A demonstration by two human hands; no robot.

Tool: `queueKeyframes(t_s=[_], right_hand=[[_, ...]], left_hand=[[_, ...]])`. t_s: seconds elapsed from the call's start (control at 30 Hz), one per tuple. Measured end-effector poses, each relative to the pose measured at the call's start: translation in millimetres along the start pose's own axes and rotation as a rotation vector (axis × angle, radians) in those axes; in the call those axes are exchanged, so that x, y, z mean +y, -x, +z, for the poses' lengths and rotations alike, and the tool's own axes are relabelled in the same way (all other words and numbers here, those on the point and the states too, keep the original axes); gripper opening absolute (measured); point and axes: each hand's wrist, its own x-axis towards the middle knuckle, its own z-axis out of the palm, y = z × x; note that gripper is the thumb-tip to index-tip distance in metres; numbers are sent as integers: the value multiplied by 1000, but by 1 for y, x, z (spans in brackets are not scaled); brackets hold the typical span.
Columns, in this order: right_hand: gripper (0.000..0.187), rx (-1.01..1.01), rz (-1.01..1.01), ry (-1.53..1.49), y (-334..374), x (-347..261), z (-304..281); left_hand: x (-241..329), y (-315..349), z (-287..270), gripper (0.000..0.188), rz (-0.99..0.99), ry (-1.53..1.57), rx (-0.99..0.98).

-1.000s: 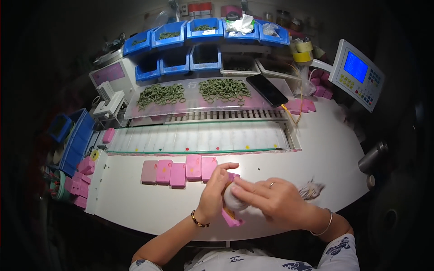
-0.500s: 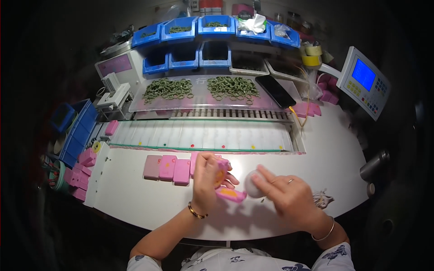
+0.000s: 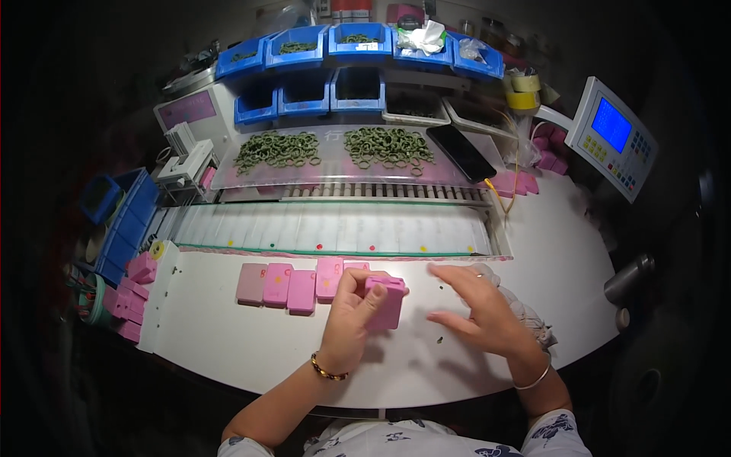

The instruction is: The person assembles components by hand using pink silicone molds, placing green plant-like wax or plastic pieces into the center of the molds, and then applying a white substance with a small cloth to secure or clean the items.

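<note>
Row of pink blocks (image 3: 301, 291): flat on the worktop (image 3: 228, 343), side by side at the far left of the hands, the rightmost partly hidden behind the left one.
Left hand (image 3: 352, 316): closed round one pink block, thumb across its near face, fingers mostly hidden behind.
Held pink block (image 3: 387, 311): above the worktop, notched end at the top, long axis running roughly toward the body.
Gap between: the block lies left of the right hand, clearly apart from it; the left hand is nearer, being in contact.
Right hand (image 3: 483, 312): spread wide, thumb and fingers parted and facing the block, nothing visible in its hold.
Pale crumpled bundle (image 3: 525, 311): just beyond the right hand, partly covered; one thing or two, I cannot tell.
</note>
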Motion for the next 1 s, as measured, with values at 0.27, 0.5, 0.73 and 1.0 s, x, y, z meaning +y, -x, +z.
queueKeyframes(t_s=[0.27, 0.5, 0.73, 1.0], right_hand=[[28, -51, 141, -730, -17, -11, 30], [24, -271, 39, -1283, -27, -3, 29], [80, -46, 194, -448, -49, 14, 61], [100, -205, 44, -286, -62, 9, 99]], left_hand=[[7, 7, -17, 29, 165, -169, -192], [43, 7, -41, 36, -253, -1, -574], [60, -48, -85, 36, -147, -615, 116], [56, -93, -172, 37, 297, -1524, 592]])
